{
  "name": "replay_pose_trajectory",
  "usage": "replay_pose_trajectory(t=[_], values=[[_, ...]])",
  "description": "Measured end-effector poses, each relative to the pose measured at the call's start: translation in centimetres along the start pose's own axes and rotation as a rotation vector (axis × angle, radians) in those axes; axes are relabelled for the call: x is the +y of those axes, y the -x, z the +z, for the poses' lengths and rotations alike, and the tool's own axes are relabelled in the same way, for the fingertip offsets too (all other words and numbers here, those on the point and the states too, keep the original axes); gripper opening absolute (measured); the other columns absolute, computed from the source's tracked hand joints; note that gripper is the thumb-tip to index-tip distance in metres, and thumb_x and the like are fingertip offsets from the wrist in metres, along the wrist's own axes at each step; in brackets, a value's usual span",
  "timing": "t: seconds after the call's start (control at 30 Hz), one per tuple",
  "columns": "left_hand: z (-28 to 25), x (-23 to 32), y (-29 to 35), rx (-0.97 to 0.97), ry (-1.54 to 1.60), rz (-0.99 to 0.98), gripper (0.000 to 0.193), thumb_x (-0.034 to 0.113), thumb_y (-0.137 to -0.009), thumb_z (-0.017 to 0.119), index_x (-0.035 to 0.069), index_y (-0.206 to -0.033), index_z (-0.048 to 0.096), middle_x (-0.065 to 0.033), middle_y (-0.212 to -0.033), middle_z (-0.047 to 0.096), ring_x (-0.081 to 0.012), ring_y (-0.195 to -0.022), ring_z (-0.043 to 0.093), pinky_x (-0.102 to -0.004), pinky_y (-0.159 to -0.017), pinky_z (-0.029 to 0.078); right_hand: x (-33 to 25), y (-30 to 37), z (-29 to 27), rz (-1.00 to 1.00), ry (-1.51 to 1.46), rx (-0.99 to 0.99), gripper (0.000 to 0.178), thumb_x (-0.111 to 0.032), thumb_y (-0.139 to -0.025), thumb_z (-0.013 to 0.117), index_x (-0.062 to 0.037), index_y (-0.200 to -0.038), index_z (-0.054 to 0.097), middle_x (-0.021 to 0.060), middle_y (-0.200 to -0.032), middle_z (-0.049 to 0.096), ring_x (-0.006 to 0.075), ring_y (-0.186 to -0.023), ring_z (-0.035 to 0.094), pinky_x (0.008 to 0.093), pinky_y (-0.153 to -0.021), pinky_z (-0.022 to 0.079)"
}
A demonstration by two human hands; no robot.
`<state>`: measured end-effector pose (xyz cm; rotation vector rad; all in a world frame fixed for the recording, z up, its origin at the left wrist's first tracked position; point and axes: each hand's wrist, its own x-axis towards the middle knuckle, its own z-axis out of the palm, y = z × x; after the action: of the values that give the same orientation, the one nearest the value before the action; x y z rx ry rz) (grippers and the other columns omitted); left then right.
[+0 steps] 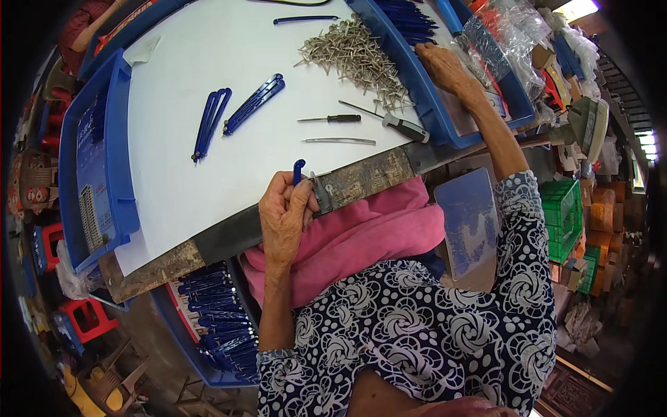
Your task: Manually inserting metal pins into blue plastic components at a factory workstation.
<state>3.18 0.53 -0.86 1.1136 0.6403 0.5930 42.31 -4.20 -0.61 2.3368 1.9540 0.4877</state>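
At the table's near edge, my left hand [283, 208] is closed around a slim blue plastic strip [299, 171], whose rounded end sticks up past the thumb. Beside those fingers, a small dark metal fixture [322, 194] sits on the edge. My right hand [448, 69] reaches over the wall of a blue tray [429, 104] at the upper right. Its fingers bend down by a heap of blue plastic strips [406, 24], and the fingertips are hidden. Left of that tray lies a pile of headed metal pins [358, 59].
Two blue strip bundles [253, 104] [210, 124] and a single strip [306, 19] lie on the white tabletop [167, 174]. Nearer are a black-handled screwdriver [340, 118], a larger screwdriver [406, 128] and a thin metal rod [339, 141]. A blue bin [222, 379] holds strips below the table.
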Motion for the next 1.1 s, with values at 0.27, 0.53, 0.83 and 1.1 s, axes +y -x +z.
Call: replay_pose_trajectory(t=[0.27,0.53,0.83,1.1], values=[[-0.05,-0.08,0.10,0.007,0.009,0.003,0.012,0.010,-0.089,0.049,-0.001,-0.085,0.047,-0.0014,-0.059,0.050,-0.0007,-0.043,0.033,-0.0154,-0.038,0.025,-0.11,-0.18,-0.48,0.009,-0.032,-0.061,0.019,-0.006,-0.074,0.055,0.0015,-0.091,0.050,0.0189,-0.085,0.056,0.0357,-0.078,0.057,0.0417,-0.066,0.047],[-0.17,-0.28,0.11,-0.003,-0.001,0.033,0.012,0.011,-0.089,0.050,-0.001,-0.086,0.047,-0.0013,-0.058,0.050,-0.0009,-0.043,0.034,-0.0153,-0.039,0.026,-0.11,0.11,-0.38,0.001,-0.049,-0.040,0.013,-0.005,-0.077,0.049,0.0008,-0.088,0.048,0.0187,-0.081,0.054,0.0359,-0.077,0.054,0.0417,-0.065,0.045],[-0.16,-0.06,0.15,0.002,-0.016,0.023,0.012,0.010,-0.089,0.049,-0.001,-0.086,0.047,-0.0016,-0.058,0.050,-0.0012,-0.043,0.034,-0.0154,-0.039,0.026,0.10,0.02,-0.35,0.006,-0.062,-0.063,0.019,-0.007,-0.075,0.053,-0.0010,-0.093,0.050,0.0183,-0.086,0.057,0.0368,-0.077,0.057,0.0423,-0.066,0.046],[-0.19,-0.14,0.13,0.002,-0.023,0.038,0.011,0.010,-0.089,0.049,-0.001,-0.086,0.047,-0.0020,-0.058,0.051,-0.0012,-0.043,0.034,-0.0157,-0.039,0.026,0.23,0.12,-0.21,-0.024,-0.093,-0.022,0.020,-0.006,-0.074,0.054,-0.0010,-0.093,0.051,0.0182,-0.086,0.057,0.0367,-0.076,0.057,0.0421,-0.066,0.046]])
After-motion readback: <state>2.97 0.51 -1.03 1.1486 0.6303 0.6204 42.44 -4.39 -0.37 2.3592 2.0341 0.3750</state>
